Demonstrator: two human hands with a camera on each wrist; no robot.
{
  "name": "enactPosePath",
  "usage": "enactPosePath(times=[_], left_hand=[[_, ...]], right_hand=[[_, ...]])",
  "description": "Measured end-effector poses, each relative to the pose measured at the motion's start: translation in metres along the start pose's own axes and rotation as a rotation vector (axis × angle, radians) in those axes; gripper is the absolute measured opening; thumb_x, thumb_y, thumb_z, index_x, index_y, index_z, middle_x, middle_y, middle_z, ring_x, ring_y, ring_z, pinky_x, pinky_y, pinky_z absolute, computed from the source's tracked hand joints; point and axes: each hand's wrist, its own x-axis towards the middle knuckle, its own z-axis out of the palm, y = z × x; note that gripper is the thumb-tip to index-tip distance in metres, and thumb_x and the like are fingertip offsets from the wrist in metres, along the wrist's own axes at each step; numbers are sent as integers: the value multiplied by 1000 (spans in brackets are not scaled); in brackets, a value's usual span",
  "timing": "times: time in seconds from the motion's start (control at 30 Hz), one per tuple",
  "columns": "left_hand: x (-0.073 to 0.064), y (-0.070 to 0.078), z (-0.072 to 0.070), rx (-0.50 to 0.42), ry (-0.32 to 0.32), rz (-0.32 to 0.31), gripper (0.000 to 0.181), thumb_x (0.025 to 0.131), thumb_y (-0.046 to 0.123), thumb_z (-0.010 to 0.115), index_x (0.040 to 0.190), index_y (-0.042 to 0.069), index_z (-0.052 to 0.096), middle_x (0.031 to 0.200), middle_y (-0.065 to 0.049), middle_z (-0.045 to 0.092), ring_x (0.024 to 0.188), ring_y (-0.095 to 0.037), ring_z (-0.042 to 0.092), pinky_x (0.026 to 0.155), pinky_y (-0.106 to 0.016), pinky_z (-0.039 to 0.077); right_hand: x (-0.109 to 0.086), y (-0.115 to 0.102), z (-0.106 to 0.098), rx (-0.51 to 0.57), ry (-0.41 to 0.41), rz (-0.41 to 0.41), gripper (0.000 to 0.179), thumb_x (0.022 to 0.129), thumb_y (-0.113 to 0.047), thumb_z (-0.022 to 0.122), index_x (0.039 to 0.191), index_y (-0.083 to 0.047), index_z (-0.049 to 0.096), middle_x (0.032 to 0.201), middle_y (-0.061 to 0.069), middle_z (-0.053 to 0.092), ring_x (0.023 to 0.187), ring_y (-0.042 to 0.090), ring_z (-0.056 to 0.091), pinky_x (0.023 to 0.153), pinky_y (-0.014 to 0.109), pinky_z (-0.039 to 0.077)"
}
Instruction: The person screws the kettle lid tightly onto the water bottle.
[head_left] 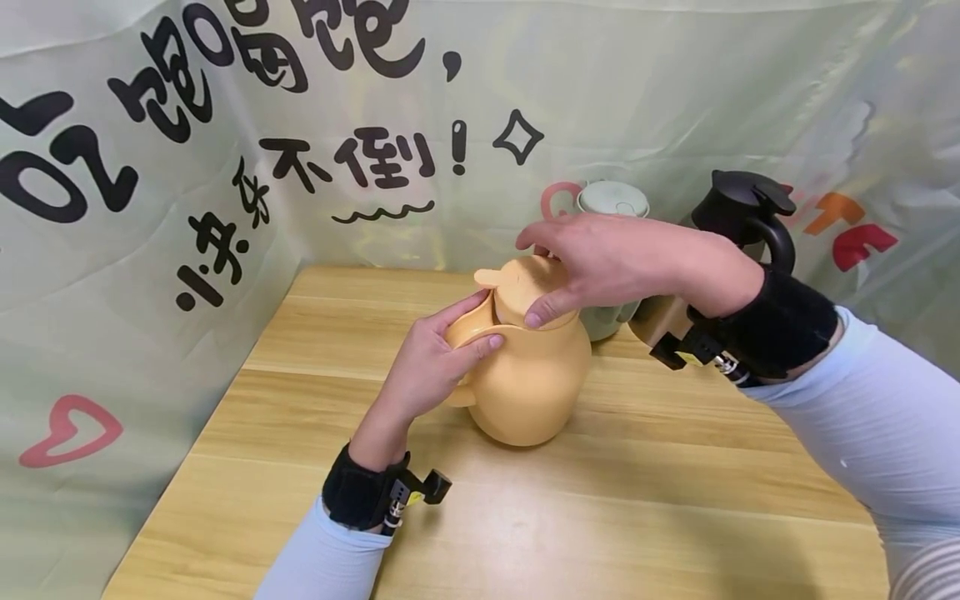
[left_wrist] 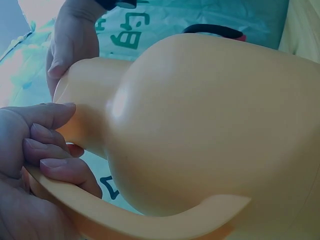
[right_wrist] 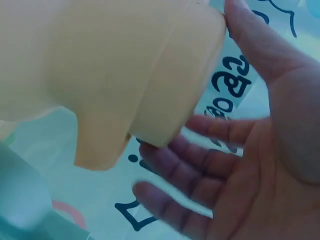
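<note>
A pale orange jug (head_left: 532, 392) stands upright on the wooden table. At the top of its handle (left_wrist: 150, 227), my left hand (head_left: 431, 358) grips with curled fingers, the thumb lying against the jug's neck. My right hand (head_left: 600, 262) reaches over from the right and holds the round lid (head_left: 525, 283) at its edge, thumb on the near side and fingers on the far side. Seen in the right wrist view, the lid (right_wrist: 175, 85) sits at the jug's mouth beside the spout (right_wrist: 100, 145). Whether it is fully seated, I cannot tell.
Behind the jug stands a grey-green jug with a pale lid (head_left: 611, 200), partly hidden by my right arm. Farther right is a kettle with a black lid and handle (head_left: 742, 204). A printed cloth (head_left: 645, 100) hangs behind the wooden table (head_left: 675, 517).
</note>
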Motion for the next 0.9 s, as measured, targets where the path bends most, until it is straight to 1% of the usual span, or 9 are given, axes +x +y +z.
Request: enactPosePath(times=[0.13,0.27,0.4,0.47,0.53,0.6,0.7,0.8,0.9], left_hand=[[0,0,0,-11,1,-3,59,93,26,83,148,27,62,134,-4,71,107,-21,73,88,-36,62],[0,-1,0,-20,0,-3,58,93,25,83,148,28,62,132,-4,72,107,-20,73,88,-36,62],[1,-1,0,-22,-2,-6,59,93,26,83,148,29,62,131,-3,72,107,-20,73,89,-37,61],[1,-1,0,-25,-2,-11,59,93,26,84,148,30,62,132,-2,72,108,-19,73,90,-36,61],[1,-2,0,-26,-1,-13,60,93,27,84,148,30,62,134,-2,72,109,-19,73,90,-36,61],[0,-2,0,-32,-2,-10,60,93,27,84,148,29,62,134,-2,71,110,-19,73,90,-36,61],[0,-2,-1,-28,-3,-3,60,93,26,84,148,29,62,133,-3,72,108,-20,73,89,-35,61],[0,-2,-1,-24,-5,-2,60,93,26,84,148,28,62,133,-4,72,107,-20,73,88,-35,62],[0,-2,0,-19,-1,-2,59,93,26,84,148,28,62,134,-4,71,107,-20,73,88,-36,62]], right_hand=[[0,-6,1,-102,33,113,111,78,-87,66,148,-5,44,106,8,68,96,30,69,85,53,53],[-4,-9,0,-108,33,121,120,77,-87,67,151,-1,28,116,10,69,92,30,69,83,53,54],[-10,-8,2,56,10,-4,100,85,-54,85,153,-5,30,128,14,64,90,23,65,88,44,51],[-12,-8,4,109,12,-63,88,87,-35,86,150,-6,33,127,14,62,87,20,63,87,40,51],[-12,-8,5,115,25,-85,82,86,-27,83,148,-6,34,127,13,64,83,19,63,86,38,51],[-11,-9,6,74,51,-71,80,87,-32,82,146,-6,36,119,13,66,81,19,63,83,40,51],[-8,-10,7,5,79,0,85,87,-54,82,143,-6,40,116,13,65,85,23,66,84,45,52],[-6,-12,7,-94,92,100,97,81,-79,72,139,-6,44,98,10,65,84,28,68,78,49,53],[-5,-14,6,-176,85,171,115,77,-92,61,142,0,35,82,6,66,78,29,68,68,48,52]])
